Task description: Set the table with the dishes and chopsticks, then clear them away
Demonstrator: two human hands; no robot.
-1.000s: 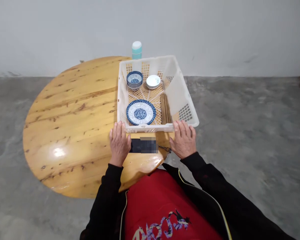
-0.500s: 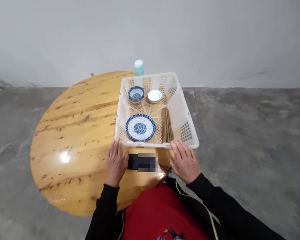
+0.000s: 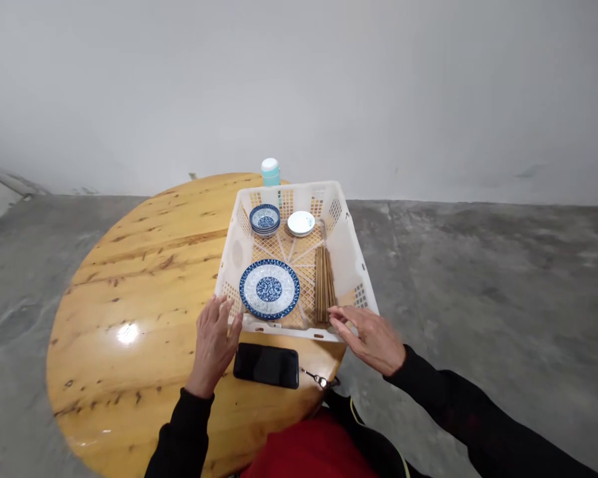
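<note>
A white plastic basket (image 3: 357, 255) holds blue-and-white dishes and a bundle of brown chopsticks (image 3: 321, 285). At its near left corner is my left hand (image 3: 213, 345), open, fingers spread and holding nothing; whether it touches the rim I cannot tell. My right hand (image 3: 373, 338) reaches over the near right corner, its fingertips close to the lower ends of the chopsticks. Those fingers are extended, with nothing visible between them. Left of the chopsticks lies a patterned plate (image 3: 269, 289). Stacked blue-rimmed bowls (image 3: 264, 220) and a white dish (image 3: 301, 224) sit at the far end.
Under the basket is a round, glossy wooden table (image 3: 144, 285). A black phone (image 3: 266, 365) with a strap and clip (image 3: 321, 380) lies in front of the basket. Behind it stands a light-blue bottle with a white cap (image 3: 270, 171). A grey wall is beyond.
Both hands have come off the basket's near rim; the right has moved inward over it toward the chopsticks. The left has shifted slightly left. The view has tilted up, so everything appears lower.
</note>
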